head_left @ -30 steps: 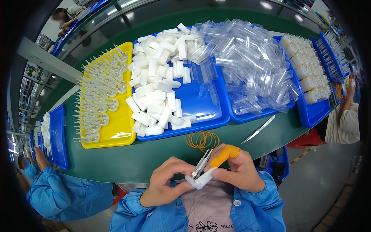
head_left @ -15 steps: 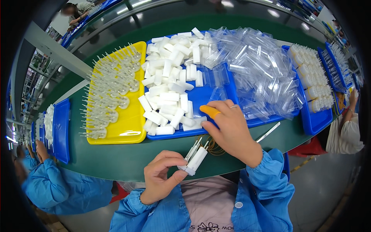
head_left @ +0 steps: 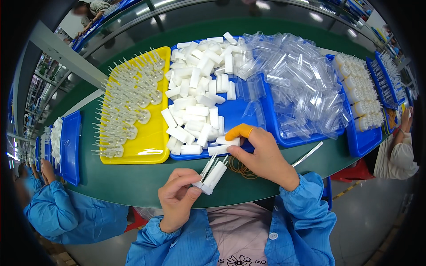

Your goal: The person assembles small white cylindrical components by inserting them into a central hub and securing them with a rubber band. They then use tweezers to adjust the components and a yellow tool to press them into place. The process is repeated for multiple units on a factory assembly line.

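Note:
My left hand (head_left: pixel 177 195) pinches the base of a white pronged part (head_left: pixel 204 188), whose thin metal-looking pins point up and away from me. A white foam-like block (head_left: pixel 216 174) sits among the pins. Over the near edge of the blue tray (head_left: pixel 237 109), my right hand (head_left: pixel 268 155) has its thumb and index finger closed around the end of another white block (head_left: pixel 226 141). An orange finger cot (head_left: pixel 239 131) covers that index finger. Many similar white blocks (head_left: pixel 195 111) lie heaped in the tray.
Left is a yellow tray (head_left: pixel 153 153) of pronged parts. Clear plastic sleeves (head_left: pixel 306 80) fill a blue tray to the right, beside a tray of white pinned assemblies (head_left: pixel 359 93). Rubber bands (head_left: pixel 242 172) and a thin metal tool (head_left: pixel 307 154) lie near my right hand. A co-worker's sleeve (head_left: pixel 62 213) is at left.
My left hand has moved a little to the left with the pronged part. My right thumb and index finger have shifted slightly left and closed on a white block at the tray's near edge.

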`<state>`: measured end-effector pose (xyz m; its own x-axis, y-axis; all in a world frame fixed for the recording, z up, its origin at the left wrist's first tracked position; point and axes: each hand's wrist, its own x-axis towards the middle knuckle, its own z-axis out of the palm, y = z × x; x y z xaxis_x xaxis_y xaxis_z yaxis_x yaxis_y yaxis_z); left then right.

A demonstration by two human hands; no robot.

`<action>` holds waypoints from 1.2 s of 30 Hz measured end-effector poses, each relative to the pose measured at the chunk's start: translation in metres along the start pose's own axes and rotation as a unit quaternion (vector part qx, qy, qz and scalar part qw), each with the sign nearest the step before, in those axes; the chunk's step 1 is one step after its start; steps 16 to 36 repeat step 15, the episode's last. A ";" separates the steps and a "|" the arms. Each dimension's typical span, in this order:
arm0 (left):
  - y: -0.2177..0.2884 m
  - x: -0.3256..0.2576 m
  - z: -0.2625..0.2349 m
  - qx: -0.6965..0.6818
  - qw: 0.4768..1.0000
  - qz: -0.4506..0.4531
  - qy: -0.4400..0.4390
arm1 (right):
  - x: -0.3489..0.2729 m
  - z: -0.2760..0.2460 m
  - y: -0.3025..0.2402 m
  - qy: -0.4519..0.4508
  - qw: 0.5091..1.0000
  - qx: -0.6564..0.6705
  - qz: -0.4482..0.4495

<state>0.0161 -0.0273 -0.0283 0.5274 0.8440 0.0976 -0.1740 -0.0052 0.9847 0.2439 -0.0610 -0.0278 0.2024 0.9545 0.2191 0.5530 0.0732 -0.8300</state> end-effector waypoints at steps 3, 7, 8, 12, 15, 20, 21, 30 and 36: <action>-0.004 0.000 -0.004 0.011 1.000 0.023 0.012 | 0.001 -0.008 -0.005 0.019 0.996 0.083 0.032; -0.006 0.001 -0.007 -0.008 0.999 0.030 0.015 | -0.001 -0.018 -0.003 0.036 0.989 0.132 0.052; -0.006 0.001 -0.008 -0.013 0.999 0.032 0.015 | -0.001 -0.019 -0.003 0.039 0.987 0.146 0.054; -0.004 0.002 -0.008 -0.034 0.999 0.025 0.014 | -0.004 -0.021 0.000 0.039 0.976 0.202 0.069; 0.001 0.002 -0.012 -0.027 0.999 0.018 -0.030 | -0.006 -0.026 -0.001 -0.010 0.962 0.247 0.117; 0.001 0.002 -0.012 -0.027 0.999 0.018 -0.030 | -0.006 -0.026 -0.001 -0.010 0.962 0.247 0.117; 0.001 0.002 -0.012 -0.027 0.999 0.018 -0.030 | -0.006 -0.026 -0.001 -0.010 0.962 0.247 0.117; 0.001 0.002 -0.012 -0.027 0.999 0.018 -0.030 | -0.006 -0.026 -0.001 -0.010 0.962 0.247 0.117; 0.001 0.002 -0.012 -0.027 0.999 0.018 -0.030 | -0.006 -0.026 -0.001 -0.010 0.962 0.247 0.117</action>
